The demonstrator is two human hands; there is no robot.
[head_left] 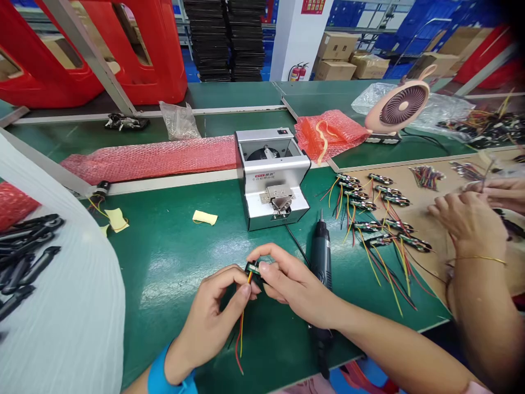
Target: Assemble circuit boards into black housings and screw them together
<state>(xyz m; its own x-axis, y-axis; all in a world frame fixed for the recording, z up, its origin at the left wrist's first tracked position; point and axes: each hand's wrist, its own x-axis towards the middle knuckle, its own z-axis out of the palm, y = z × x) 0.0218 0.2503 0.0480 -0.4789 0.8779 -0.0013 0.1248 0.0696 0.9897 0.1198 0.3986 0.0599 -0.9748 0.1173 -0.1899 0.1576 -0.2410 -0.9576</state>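
Circuit board (253, 268): small, green face with dark edging, up off the bench (172, 257), in front of the screw feeder and between the person's two hands.
Wires (241, 334): red, yellow and black, coming off the board's near side and hanging loose below it.
Left hand (211, 314): thumb and fingers pinched on the board's left end, right by where the wires leave; blue band (166, 377) on the wrist.
Right hand (295, 284): thumb and forefinger gripping the board's right end, other fingers curled under; forearm crosses over the screwdriver.
Screwdriver (321, 251): dark powered type, lying on the bench just right of the right hand, bit pointing away from the person.
Screw feeder (270, 180): silver and black box, upright beyond the hands.
Yellow slip (205, 218): flat on the bench, left of the feeder.
Finished-looking or not: can't tell; wired boards (379, 241) lie in loose rows right of the screwdriver, leads trailing toward the person.
Black parts (24, 251): heaped on white foam sheet (82, 328), far left.
Bubble wrap (164, 161): red, laid along the back, left of the feeder.
Fan (404, 106): pink, back right.
Co-worker's hand (471, 224): right side, thin band at wrist, near more wire bundles (426, 177); grip unclear from here.
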